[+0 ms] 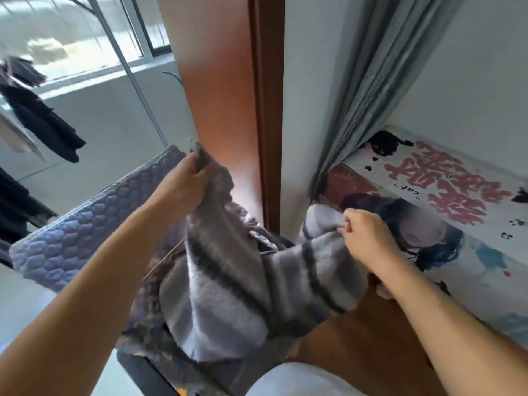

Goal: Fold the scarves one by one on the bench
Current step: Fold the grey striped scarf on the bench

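Tabletop: brown wood [368, 347], low in view, beside a door frame [265, 110] and grey curtain [380, 90].
Scarf: grey with dark stripes [228, 284], lifted above the tabletop, sagging between both hands.
Left hand: raised [185, 184], grip clenched on one scarf end.
Right hand: lower [363, 235], pinching the other edge.
Around: quilted pad [85, 227] left; printed poster [445, 212] right; dark clothes [43, 121] hanging by the window [71, 35].

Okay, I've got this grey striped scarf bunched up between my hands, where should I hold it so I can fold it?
Probably hold the striped scarf by the two corners of one short end, pinching from above. Both hands, left and right, now grip bunched cloth, and the middle sags in a heap between them, so no flat edge shows.
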Demonstrator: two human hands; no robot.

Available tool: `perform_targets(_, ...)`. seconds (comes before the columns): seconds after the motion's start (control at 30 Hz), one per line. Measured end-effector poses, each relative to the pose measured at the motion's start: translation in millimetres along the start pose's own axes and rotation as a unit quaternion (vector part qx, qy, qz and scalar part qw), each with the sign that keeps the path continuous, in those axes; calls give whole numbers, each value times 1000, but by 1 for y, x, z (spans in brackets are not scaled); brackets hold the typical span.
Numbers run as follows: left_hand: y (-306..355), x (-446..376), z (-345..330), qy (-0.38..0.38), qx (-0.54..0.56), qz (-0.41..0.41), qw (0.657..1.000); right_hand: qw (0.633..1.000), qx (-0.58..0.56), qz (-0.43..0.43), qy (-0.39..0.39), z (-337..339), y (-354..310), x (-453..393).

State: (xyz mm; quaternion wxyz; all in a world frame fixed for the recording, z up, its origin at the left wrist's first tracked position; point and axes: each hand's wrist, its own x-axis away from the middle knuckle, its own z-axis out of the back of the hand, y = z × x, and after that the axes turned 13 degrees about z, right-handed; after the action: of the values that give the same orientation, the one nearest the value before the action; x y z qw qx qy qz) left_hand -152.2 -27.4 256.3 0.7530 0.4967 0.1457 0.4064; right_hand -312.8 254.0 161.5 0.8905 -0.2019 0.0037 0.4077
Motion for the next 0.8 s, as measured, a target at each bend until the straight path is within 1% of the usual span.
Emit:
perform_targets(0.03, 13, -6, -6, 0, -15, -15, 1000, 999, -14, -6, 41, 16, 2, -5)
perform_targets(0.1, 50, -12, -19, -7, -61, -72, 995, 993, -35, -7, 114, 58, 9, -18)
perform_targets(0.13, 77, -11, -23, 9, -85, -107, 991, 989, -34, -5, 142, 83, 14, -25)
perform_targets(0.23, 174, -9, -34, 49, -66, -169, 982, 969, 25, 48, 242, 168, 41, -51)
perform_targets(0.33, 279, -2, -36, 108, -128, -205, 964, 937, 62, 48, 341, 272, 63, -63)
perform_targets(0.4, 350, 0, -27, 150, -88, -212, 962, 910, 82, 43, 404, 346, 78, -61)
perform_targets(0.47, 421, 9, -22, 178, -7, -225, 958, 877, 85, 18, 472, 417, 97, -51)
perform_targets(0.5, 452, 22, -25, 161, 61, -235, 957, 857, 83, 7, 509, 449, 108, -43)
perform_targets(0.57, 507, 46, -43, 87, 200, -262, 940, 818, 87, -17, 568, 499, 131, -19)
perform_targets(0.63, 538, 70, -75, 19, 275, -268, 923, 796, 93, -34, 598, 525, 156, 10)
perform_targets(0.67, 545, 77, -96, -7, 302, -249, 920, 792, 90, -42, 602, 529, 171, 23)
perform_targets(0.7, 547, 81, -117, -18, 304, -227, 925, 797, 84, -49, 596, 527, 186, 37)
perform_targets(0.77, 543, 72, -163, -1, 274, -223, 935, 819, 69, -70, 565, 511, 221, 63)
perform_targets(0.8, 537, 68, -188, 26, 242, -232, 942, 830, 66, -88, 547, 499, 240, 77)
